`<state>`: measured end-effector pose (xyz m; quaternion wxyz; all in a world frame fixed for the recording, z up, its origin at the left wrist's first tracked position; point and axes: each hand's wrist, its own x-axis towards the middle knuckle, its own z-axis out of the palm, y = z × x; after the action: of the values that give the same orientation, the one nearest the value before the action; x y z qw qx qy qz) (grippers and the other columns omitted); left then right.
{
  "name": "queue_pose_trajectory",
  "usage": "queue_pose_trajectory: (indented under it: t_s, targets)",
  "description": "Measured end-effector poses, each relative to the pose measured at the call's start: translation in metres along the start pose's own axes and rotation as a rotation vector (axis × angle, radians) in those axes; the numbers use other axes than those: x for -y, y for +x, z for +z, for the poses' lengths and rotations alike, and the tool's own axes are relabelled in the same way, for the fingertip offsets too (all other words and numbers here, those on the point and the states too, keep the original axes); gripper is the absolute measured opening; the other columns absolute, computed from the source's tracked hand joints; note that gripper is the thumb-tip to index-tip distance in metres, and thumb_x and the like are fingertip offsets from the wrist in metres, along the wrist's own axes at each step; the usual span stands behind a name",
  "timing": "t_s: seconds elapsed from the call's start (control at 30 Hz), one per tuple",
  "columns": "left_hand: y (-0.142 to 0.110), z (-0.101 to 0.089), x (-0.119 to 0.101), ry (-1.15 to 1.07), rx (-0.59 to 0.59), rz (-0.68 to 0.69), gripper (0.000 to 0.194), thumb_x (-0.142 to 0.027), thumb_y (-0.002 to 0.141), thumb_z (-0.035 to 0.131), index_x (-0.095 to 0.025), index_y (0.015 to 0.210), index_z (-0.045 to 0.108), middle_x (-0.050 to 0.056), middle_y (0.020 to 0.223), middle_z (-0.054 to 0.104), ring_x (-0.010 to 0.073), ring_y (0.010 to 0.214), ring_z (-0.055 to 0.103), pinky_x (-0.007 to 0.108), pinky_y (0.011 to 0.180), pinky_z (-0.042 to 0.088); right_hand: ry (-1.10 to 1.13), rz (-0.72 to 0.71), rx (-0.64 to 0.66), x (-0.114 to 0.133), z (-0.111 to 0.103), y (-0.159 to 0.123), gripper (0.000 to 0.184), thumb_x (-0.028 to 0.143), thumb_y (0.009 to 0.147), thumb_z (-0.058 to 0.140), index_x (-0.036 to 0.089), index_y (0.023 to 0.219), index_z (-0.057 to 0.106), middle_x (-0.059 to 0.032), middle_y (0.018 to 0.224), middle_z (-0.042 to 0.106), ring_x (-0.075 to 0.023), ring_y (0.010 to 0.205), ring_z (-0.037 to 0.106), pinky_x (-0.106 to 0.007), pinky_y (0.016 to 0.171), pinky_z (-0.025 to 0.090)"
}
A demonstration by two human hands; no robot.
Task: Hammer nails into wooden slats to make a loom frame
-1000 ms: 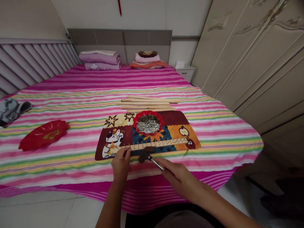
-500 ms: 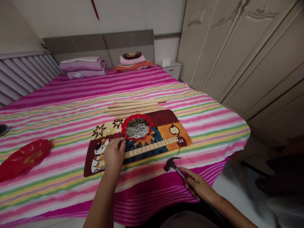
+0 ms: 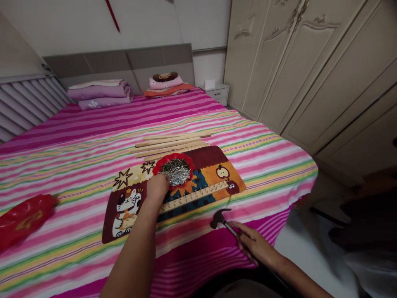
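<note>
The left hand (image 3: 157,188) is at the near-left edge of the red scalloped bowl (image 3: 173,156) of nails (image 3: 180,171); its fingertips are hidden, so whether they pinch anything cannot be told. The right hand (image 3: 250,243) has its fingers wrapped around the handle of a claw hammer (image 3: 219,218), head over the striped bedcover (image 3: 263,165). A nail-studded wooden strip (image 3: 195,196) lies across the patterned placemat (image 3: 211,158), nearer the person than the bowl. Further wooden strips (image 3: 169,144) lie beyond the bowl.
</note>
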<state>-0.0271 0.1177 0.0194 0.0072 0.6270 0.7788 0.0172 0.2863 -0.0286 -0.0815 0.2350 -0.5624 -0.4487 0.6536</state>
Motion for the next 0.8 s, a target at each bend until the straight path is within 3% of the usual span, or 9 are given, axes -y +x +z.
queue_pose_trajectory:
  t_s: [0.17, 0.4, 0.5, 0.63, 0.8]
  targets:
    - [0.003, -0.006, 0.017, -0.282, -0.068, -0.029, 0.013, -0.028, 0.069, 0.057, -0.025, 0.07, 0.07, 0.004, 0.067, 0.068, 0.0203, 0.069, 0.062, 0.028, 0.063, 0.041, 0.01, -0.009, -0.009, -0.001, 0.0, 0.001, 0.061, 0.04, 0.077, 0.046, 0.018, 0.133, 0.048, 0.0087, 0.055, 0.05, -0.0046, 0.03, 0.035, -0.015, 0.029, 0.024]
    - [-0.007, -0.013, 0.026, -1.107, -0.086, -0.156, 0.033, -0.033, 0.053, 0.067, -0.019, 0.083, 0.069, -0.003, 0.052, 0.058, 0.0131, 0.05, 0.051, 0.025, 0.053, 0.038, 0.007, -0.019, -0.011, 0.0, 0.002, 0.001, 0.062, 0.04, 0.077, 0.046, 0.017, 0.135, 0.046, 0.009, 0.054, 0.05, -0.0049, 0.03, 0.034, -0.015, 0.028, 0.024]
    - [-0.03, -0.026, 0.03, -1.386, -0.039, -0.211, 0.039, -0.037, 0.047, 0.073, -0.016, 0.079, 0.069, 0.0, 0.059, 0.063, 0.0117, 0.056, 0.055, 0.025, 0.055, 0.042, 0.007, -0.02, -0.015, 0.0, 0.002, 0.0, 0.063, 0.04, 0.078, 0.047, 0.016, 0.136, 0.045, 0.0091, 0.053, 0.05, -0.0056, 0.03, 0.035, -0.015, 0.028, 0.025]
    - [-0.076, -0.044, 0.047, -1.51, -0.037, -0.302, 0.044, -0.036, 0.042, 0.08, -0.013, 0.08, 0.071, 0.007, 0.076, 0.07, 0.016, 0.07, 0.063, 0.028, 0.065, 0.05, 0.009, -0.014, -0.015, -0.002, 0.001, -0.001, 0.061, 0.04, 0.078, 0.049, 0.018, 0.135, 0.047, 0.0088, 0.053, 0.051, -0.006, 0.031, 0.038, -0.016, 0.03, 0.026]
    - [-0.122, -0.033, 0.071, -1.496, -0.145, -0.451, 0.049, -0.034, 0.039, 0.085, -0.014, 0.083, 0.073, 0.005, 0.077, 0.071, 0.0155, 0.07, 0.064, 0.027, 0.065, 0.053, -0.003, 0.014, -0.012, -0.006, 0.0, 0.001, 0.067, 0.041, 0.075, 0.049, 0.016, 0.137, 0.043, 0.0091, 0.053, 0.051, -0.0052, 0.03, 0.035, -0.016, 0.029, 0.024]
